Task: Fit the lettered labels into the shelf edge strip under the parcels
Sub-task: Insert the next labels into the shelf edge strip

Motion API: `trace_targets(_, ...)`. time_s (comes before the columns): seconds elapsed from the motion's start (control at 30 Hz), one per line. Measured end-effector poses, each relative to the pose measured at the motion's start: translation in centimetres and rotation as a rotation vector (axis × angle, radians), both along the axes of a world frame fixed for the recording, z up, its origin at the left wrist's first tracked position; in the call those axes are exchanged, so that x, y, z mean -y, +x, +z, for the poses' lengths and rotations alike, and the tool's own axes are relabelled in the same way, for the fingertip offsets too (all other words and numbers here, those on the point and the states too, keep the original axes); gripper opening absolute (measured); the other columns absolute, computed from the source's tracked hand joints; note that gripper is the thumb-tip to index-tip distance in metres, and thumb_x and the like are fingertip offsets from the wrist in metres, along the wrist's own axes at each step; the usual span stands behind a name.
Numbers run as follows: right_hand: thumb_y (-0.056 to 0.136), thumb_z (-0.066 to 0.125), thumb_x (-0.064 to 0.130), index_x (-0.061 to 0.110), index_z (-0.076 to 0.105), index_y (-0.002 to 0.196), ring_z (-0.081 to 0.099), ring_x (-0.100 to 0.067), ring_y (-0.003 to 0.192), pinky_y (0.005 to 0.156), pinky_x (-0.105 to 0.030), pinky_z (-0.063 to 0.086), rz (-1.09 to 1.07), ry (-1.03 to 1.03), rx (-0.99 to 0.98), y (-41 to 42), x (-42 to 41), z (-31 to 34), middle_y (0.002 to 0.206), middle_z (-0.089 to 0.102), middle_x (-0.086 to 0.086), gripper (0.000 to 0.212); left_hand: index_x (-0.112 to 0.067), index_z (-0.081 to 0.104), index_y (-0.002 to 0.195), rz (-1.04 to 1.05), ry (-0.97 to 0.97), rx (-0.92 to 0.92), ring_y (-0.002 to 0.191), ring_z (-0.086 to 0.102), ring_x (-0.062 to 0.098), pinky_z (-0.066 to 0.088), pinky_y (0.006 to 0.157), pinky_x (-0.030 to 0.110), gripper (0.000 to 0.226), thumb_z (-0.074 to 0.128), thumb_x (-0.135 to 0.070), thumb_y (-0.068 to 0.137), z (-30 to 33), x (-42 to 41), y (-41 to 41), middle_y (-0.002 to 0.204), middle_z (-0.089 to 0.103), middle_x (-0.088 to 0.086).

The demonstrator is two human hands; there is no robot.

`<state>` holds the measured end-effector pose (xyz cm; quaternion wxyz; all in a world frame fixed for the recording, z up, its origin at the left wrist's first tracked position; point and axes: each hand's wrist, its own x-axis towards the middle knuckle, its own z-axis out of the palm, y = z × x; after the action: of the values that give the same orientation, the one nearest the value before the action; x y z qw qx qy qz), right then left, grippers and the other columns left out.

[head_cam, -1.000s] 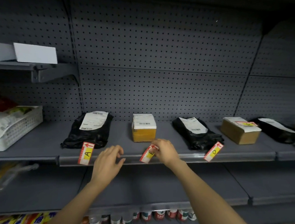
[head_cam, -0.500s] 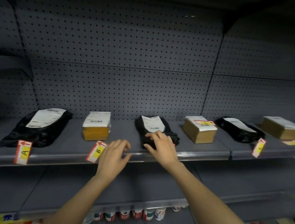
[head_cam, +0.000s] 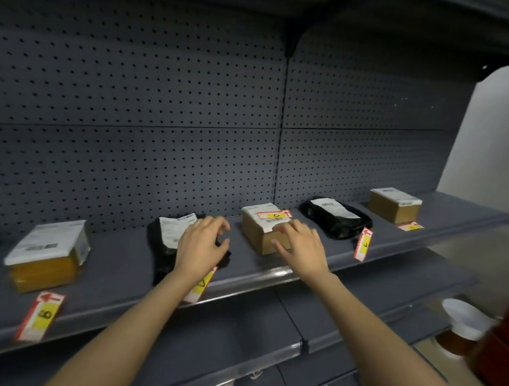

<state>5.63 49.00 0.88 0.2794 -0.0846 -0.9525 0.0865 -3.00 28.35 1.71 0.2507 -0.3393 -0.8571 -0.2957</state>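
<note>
Both hands are reaching over the shelf edge, empty, fingers loosely spread. Left hand [head_cam: 202,243] is hovering above the black bag [head_cam: 162,246], its fingers curling; right hand [head_cam: 301,246] is resting against the near face of the brown box [head_cam: 259,227], fingers apart and gripping nothing.

A loose label [head_cam: 274,215] is lying flat on top of that box, its long axis running left to right, just beyond the right fingertips and slightly up from them. The right hand is clearly the nearer one; the left is sitting well to the side.

Other labels are already hanging from the strip [head_cam: 258,273]: one marked B [head_cam: 41,315] under the yellow parcel [head_cam: 47,254], one partly hidden behind the left wrist [head_cam: 202,283], one further right [head_cam: 363,244]. Another label [head_cam: 410,226] is lying flat by the far box [head_cam: 395,205].

Probably the next move is lifting the box-top label and bringing it down toward the strip below.
</note>
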Motion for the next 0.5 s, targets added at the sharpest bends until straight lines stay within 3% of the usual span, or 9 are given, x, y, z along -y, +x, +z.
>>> trace_targets(0.17,0.092,0.049,0.046,0.019,0.054,0.119,0.053,-0.027,0.11,0.091,-0.04,0.038,-0.143,-0.004,0.054,-3.0,-5.5,1.4,0.118,0.056,-0.006,0.039,-0.023,0.056,0.094,-0.065,-0.018,0.002,0.089,0.057,0.022,0.045,0.074,0.035,0.017,0.064,-0.021,0.079,1.3,-5.8,-3.7,0.09,0.063,-0.002)
trace_targets(0.33,0.086,0.051,0.056,0.019,0.056,0.119,0.052,-0.025,0.115,0.096,-0.041,0.036,-0.184,-0.198,0.122,-7.6,-8.4,2.3,0.123,0.058,-0.006,0.05,-0.029,0.054,0.092,-0.104,-0.043,-0.016,0.088,0.055,0.015,0.039,0.069,0.028,0.018,0.064,-0.023,0.08,2.5,-9.7,-7.1,0.091,0.062,-0.008)
trace_targets(0.5,0.083,0.051,0.062,0.019,0.061,0.115,0.054,-0.025,0.112,0.093,-0.04,0.036,-0.16,-0.143,0.2,-10.9,-9.3,1.7,0.119,0.059,-0.006,0.055,-0.031,0.054,0.096,-0.089,-0.111,0.026,0.093,0.055,0.013,0.038,0.071,0.026,0.02,0.065,-0.026,0.08,1.9,-11.4,-9.3,0.096,0.062,-0.009)
